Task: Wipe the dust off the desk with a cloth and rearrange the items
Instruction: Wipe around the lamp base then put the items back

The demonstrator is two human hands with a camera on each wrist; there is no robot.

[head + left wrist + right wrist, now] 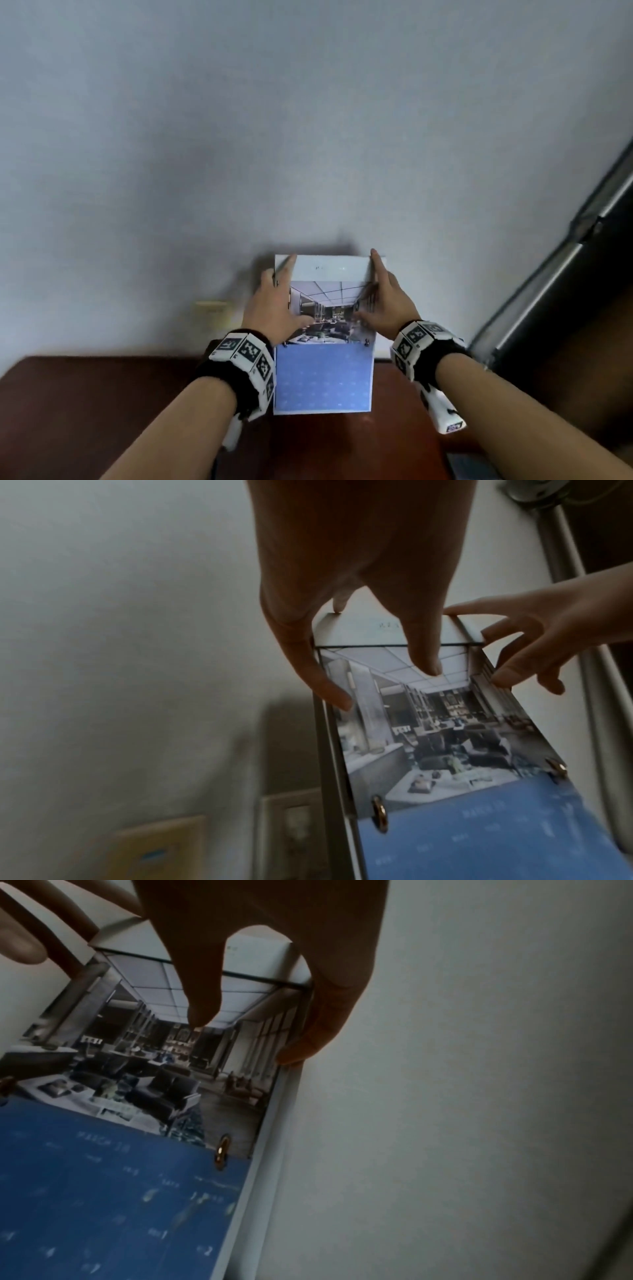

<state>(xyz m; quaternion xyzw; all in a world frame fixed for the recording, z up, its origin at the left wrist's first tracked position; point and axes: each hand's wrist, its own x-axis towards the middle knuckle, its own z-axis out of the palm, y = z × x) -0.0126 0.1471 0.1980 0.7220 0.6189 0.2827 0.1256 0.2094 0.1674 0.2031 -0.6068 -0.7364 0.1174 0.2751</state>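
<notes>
Both hands' fingers (376,270) apparently grip calendar (323,377) edges, thumbs on its front.

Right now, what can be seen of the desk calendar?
The desk calendar stands upright on the brown desk, close to the pale wall. Its upper leaf shows an interior photo under a white strip; its lower leaf is blue with faint print. Two metal rings join the leaves. The left hand and right hand hold its upper side edges.

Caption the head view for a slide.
Both hands, left and right, grip a desk calendar against the wall.
</notes>
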